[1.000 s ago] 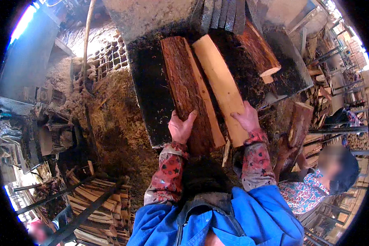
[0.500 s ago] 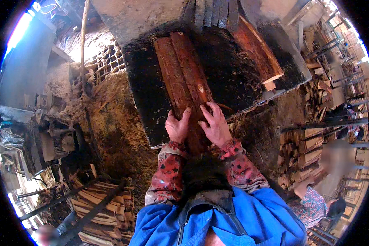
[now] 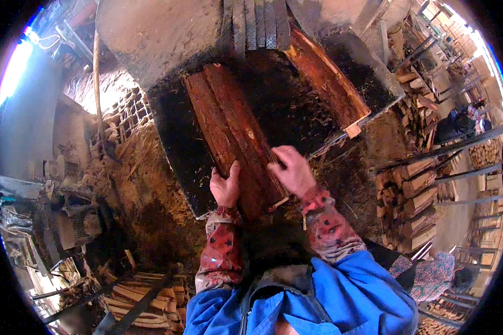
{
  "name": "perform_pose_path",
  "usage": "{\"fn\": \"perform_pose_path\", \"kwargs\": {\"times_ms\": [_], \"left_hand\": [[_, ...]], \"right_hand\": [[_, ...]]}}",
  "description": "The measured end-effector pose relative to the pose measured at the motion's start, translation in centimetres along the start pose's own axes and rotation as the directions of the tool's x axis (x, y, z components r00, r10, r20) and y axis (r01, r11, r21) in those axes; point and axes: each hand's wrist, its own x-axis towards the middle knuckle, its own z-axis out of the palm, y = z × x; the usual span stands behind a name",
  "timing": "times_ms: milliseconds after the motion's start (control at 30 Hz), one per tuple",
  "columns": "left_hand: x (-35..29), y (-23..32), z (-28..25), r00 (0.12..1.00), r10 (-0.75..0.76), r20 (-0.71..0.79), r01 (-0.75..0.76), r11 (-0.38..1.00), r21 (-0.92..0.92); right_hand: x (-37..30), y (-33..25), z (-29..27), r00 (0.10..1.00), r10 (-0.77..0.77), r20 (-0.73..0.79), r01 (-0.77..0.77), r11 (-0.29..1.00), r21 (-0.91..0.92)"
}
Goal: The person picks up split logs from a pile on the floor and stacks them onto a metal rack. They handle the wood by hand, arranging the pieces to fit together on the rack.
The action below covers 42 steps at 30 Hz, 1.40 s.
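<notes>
Head view: left hand [image 3: 225, 188] spread against bark-covered slabs [image 3: 241, 125]; right hand [image 3: 296, 170] half-curled, grip unclear; star-printed sleeves [image 3: 221, 251].

The worktop [image 3: 178, 148] is black, fading to dusty grey at its right corner. Toward its left edge, the left slab [image 3: 204, 114] is reddish brown, its bark grained in darker streaks; the middle slab [image 3: 233, 111] matches it, dotted with pale round knots. Toward the right corner, the third slab [image 3: 327, 78] is warmer, orange-red, with a bright orange stripe along one side and a pale yellowish end. The strips [image 3: 257, 25] at the far edge are dark grey. Both sleeves [image 3: 222, 243] are red with black stars, smeared greyish; the jacket [image 3: 363, 290] is plain bright blue, the apron [image 3: 288, 278] blackish brown.
</notes>
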Motion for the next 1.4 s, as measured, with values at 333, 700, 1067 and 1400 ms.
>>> {"fn": "perform_pose_path", "kwargs": {"times_ms": [333, 700, 1067, 1400], "left_hand": [[-0.2, -0.7, 0.3, 0.999, -0.034, 0.029, 0.036, 0.997, -0.068], [-0.2, -0.3, -0.4, 0.999, 0.009, 0.030, -0.010, 1.000, 0.016], [-0.4, 1.0, -0.2, 0.998, -0.001, -0.067, 0.021, 0.953, 0.303], [0.1, -1.3, -1.5, 0.999, 0.034, -0.042, -0.024, 0.975, 0.219]], "right_hand": [[9.3, 17.2, -18.1, 0.911, 0.309, -0.274, -0.413, 0.684, -0.601], [7.3, 14.6, -19.9, 0.863, 0.452, -0.224, -0.481, 0.604, -0.636], [-3.9, 5.7, -11.5, 0.916, 0.332, -0.226, -0.378, 0.904, -0.201], [-0.9, -4.7, -0.4, 0.903, 0.371, 0.216, -0.429, 0.796, 0.427]]}}
